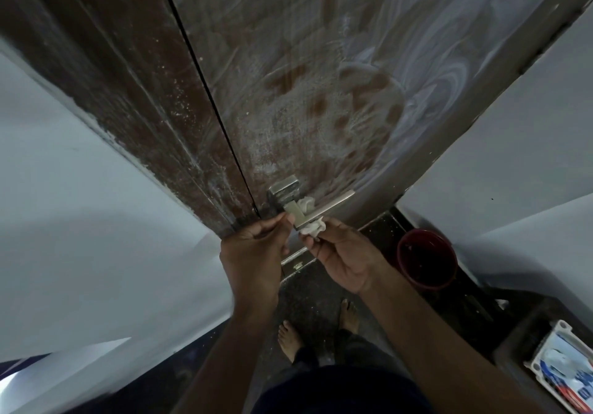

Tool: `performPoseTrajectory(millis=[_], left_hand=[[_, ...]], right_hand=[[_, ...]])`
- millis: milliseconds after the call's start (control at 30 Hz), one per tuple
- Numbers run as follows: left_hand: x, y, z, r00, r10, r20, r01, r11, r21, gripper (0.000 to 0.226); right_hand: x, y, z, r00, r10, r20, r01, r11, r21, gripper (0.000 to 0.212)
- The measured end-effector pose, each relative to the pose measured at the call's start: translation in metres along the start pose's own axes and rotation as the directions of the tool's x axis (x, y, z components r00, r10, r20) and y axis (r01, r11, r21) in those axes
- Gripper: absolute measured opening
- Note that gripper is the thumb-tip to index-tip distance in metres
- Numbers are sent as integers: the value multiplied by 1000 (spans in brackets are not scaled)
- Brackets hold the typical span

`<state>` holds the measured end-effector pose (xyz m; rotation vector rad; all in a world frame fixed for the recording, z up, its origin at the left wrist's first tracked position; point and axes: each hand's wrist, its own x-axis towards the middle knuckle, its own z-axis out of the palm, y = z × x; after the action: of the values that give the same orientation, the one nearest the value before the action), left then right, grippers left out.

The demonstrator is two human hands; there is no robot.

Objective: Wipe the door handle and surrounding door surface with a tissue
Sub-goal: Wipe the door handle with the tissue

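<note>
1. The right hand (345, 253) has its grip pinching a crumpled white tissue (313, 229). The thumb and the fingers are pressed together on the lower end of the tissue, just under the door handle (321, 206).
2. The tissue seems to pass around the handle: one wad shows above the lever near the lock body and another wad shows below it, in the fingers. I cannot tell if it is one piece or two.
3. The left hand (256, 243) is at the neck end of the handle. Its fingertips are pinched together and touch the metal near the edge of the door (321, 92). I cannot tell if it also holds a bit of the tissue.
4. The long axis of the lever runs from the lock body, near the door edge, out to the person's right. The free end lies beyond the right hand, so this hand is nearer to the part not yet covered.
5. In my judgement, the next move is to slide the tissue along this axis toward the free end.
6. The door surface above the handle shows pale, dusty swirls and smears, so it probably needs more wiping.
7. On the floor at the right stands a dark red bucket (426, 258), well apart from the hands.
</note>
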<state>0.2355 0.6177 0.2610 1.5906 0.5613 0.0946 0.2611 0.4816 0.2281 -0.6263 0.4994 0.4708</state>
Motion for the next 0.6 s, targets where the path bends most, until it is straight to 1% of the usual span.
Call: performPoseTrajectory(millis=[133,267,333,433,467,500,533,600], left_hand=[[0,-1,0,1000,13,-2,-13,1000,0,14],[0,-3,0,1000,24,-5,-24,1000,11,13],[0,-2,-1,1000,28,-4,-28,1000,13,14],[-2,1,0,1000,28,-3,-28,999,21,16],[-3,2,-1,1000,26,-4,-26,999,25,17],[-3,3,0,1000,23,-4,-23,999,25,18],[-3,3,-1,1000,17,-5,-17,1000,23,18],[-3,3,-1,1000,8,-6,-8,1000,13,17]], right_hand=[[9,-9,-6,994,-80,78,80,997,2,23],[11,-5,-6,980,-53,190,78,988,-130,27],[12,-10,-8,981,-83,177,107,985,-132,26],[8,-21,-11,981,-151,123,161,984,-76,26],[5,-24,-11,981,-161,105,172,979,-111,25],[1,-27,-10,984,-162,77,174,965,-194,22],[-4,-29,-8,986,-160,42,165,933,-320,19],[-18,-35,-3,984,-174,-36,117,790,-602,15]])
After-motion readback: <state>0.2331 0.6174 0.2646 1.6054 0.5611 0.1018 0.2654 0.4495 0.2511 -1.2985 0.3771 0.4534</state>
